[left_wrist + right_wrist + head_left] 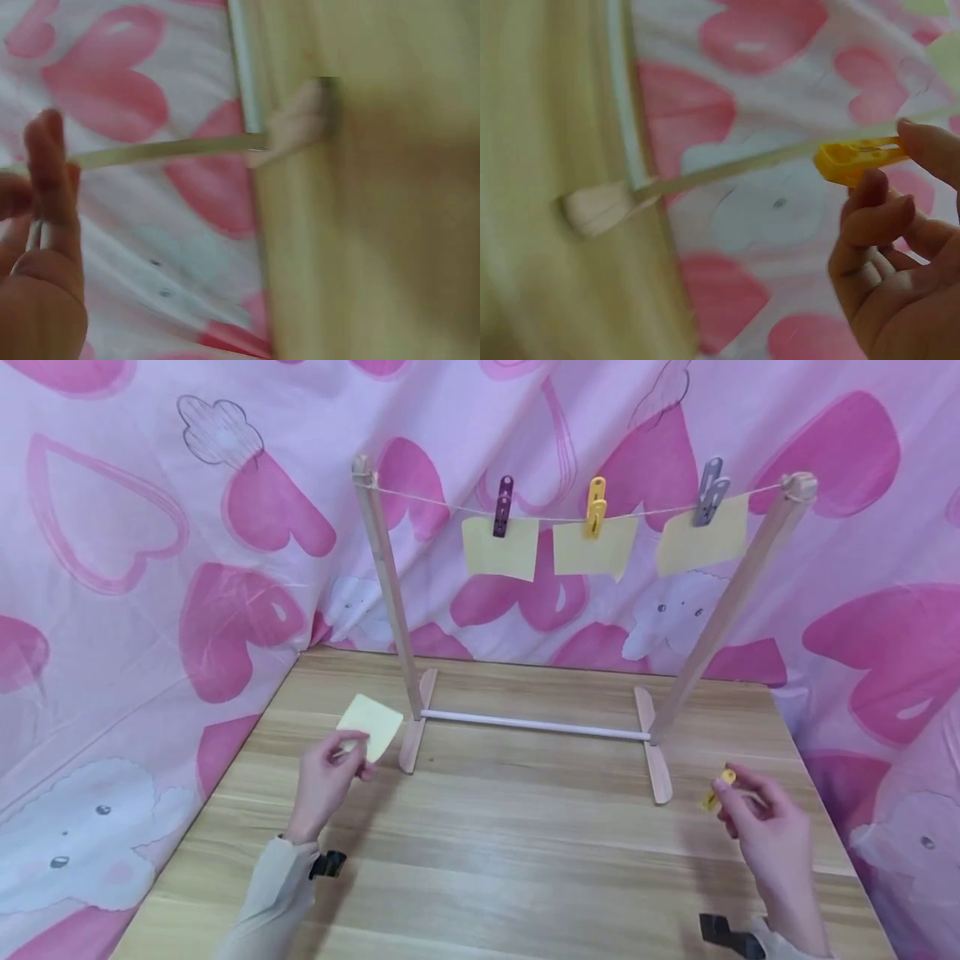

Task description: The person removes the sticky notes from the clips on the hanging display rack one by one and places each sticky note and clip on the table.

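My left hand (330, 781) pinches a pale yellow paper note (373, 723) above the table's left side, near the rack's left foot. On the right, my right hand (772, 827) grips a yellow clothespin (710, 797) between thumb and fingers; the right wrist view shows the clothespin (847, 161) pointing away from the fingertips. A string (427, 500) runs between two wooden posts. From it hang three similar notes, held by a dark purple clothespin (503, 507), a yellow clothespin (596, 508) and a grey clothespin (710, 493).
The rack's wooden posts (392, 585) stand on flat feet (657, 772), joined low down by a white rod (536, 725). Under everything lies a wood-grain table (517, 852). A pink heart-patterned curtain (150, 643) encloses its back and sides.
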The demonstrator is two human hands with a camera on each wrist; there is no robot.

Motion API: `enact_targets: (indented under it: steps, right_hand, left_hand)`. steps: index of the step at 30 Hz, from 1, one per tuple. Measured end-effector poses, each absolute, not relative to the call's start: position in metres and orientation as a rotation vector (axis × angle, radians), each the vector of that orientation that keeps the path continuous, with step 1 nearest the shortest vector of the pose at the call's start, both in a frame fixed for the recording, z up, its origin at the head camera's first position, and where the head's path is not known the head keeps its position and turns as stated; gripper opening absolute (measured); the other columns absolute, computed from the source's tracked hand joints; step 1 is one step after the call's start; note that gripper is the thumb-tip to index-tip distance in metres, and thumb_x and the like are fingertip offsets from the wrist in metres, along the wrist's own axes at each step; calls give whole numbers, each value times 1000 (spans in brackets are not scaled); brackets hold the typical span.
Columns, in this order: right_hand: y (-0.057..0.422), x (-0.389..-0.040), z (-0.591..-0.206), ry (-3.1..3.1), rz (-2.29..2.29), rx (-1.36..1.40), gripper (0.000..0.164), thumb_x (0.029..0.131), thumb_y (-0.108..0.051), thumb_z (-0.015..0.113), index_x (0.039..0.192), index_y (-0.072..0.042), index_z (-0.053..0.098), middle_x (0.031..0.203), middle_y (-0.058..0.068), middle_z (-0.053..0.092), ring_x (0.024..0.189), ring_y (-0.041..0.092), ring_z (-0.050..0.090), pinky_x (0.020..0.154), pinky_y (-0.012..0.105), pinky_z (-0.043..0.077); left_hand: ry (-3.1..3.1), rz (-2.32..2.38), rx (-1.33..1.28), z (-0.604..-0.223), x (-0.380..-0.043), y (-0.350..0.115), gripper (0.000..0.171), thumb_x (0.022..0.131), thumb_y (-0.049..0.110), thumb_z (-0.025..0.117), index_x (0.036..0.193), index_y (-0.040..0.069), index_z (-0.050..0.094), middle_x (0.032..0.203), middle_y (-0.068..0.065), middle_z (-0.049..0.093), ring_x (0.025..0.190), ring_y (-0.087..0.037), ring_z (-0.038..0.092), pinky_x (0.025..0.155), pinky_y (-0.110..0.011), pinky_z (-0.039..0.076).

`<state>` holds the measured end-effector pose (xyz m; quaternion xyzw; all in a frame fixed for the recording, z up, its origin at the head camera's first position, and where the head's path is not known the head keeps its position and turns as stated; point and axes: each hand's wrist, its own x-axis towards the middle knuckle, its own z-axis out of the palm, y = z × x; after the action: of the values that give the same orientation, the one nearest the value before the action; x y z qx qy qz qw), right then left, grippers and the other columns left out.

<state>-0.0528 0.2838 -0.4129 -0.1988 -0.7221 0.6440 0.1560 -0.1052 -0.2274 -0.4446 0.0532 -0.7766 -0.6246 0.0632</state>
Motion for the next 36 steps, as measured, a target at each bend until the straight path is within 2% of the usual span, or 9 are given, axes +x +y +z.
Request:
enact_targets:
  steps: [5,10,13,17,20,25,28,32,36]
  right_hand:
    - [296,-30,-446,-2278,1729,-685,19,86,-15,73,99,-26,66,78,-15,62,55,2,58,46,18,47]
    - [305,-16,-468,-2596,1460,-791,40,88,-29,71,119,-6,60,76,-20,60,58,2,60,51,22,52]
    - [310,-13,-478,-2745,1318,-788,52,89,-32,69,124,5,56,78,-10,65,58,3,60,51,23,52]
    - [313,-12,-487,-2846,1153,-775,50,88,-28,70,120,8,58,89,15,69,56,1,57,51,22,49]
    - [315,-14,-492,-2881,1041,-791,49,86,-28,73,116,8,61,96,22,69,63,1,56,56,20,45]
    - [316,-17,-497,-2910,938,-802,50,84,-30,74,112,10,62,100,28,68,82,34,65,73,38,47]
    - [315,-18,-499,-2931,892,-768,48,84,-26,72,111,12,62,99,29,67,92,45,62,78,47,42]
    - [313,-18,-503,-2943,828,-690,42,81,-18,71,106,14,63,91,27,67,86,44,63,75,47,39]
    - [312,-17,-507,-2936,818,-679,40,80,-15,73,105,14,64,90,27,67,85,44,62,76,48,39]
  left_hand:
    - [-2581,-1794,236,-468,-87,-233,26,92,6,62,117,-1,61,79,-21,72,66,-24,70,63,-28,58]
    - [-2689,-1715,314,-481,-77,-236,26,89,5,65,115,0,62,75,-24,68,60,-28,67,55,-29,56]
    - [-2759,-1640,349,-485,-74,-237,27,88,5,66,114,-1,63,71,-21,66,57,-24,64,52,-27,54]
    - [-2882,-1457,360,-492,-69,-238,29,87,7,67,115,-1,62,67,-13,65,55,-16,59,48,-25,48]
    - [-2957,-1314,353,-496,-67,-238,31,86,11,68,115,0,62,64,-7,63,54,-13,55,45,-25,44]
    - [-3057,-1081,296,-502,-68,-236,35,83,14,71,115,1,63,64,-3,59,52,-12,49,47,-26,40]
    - [-3111,-941,247,-505,-69,-234,39,81,14,72,116,0,61,76,-11,66,56,-16,52,52,-31,44]
    - [-3147,-829,195,-507,-71,-232,44,79,14,73,118,-1,59,102,-24,69,68,-22,58,62,-41,50]
    - [-3154,-811,192,-509,-74,-231,44,78,14,72,118,-1,59,108,-26,67,79,-28,63,68,-47,53]
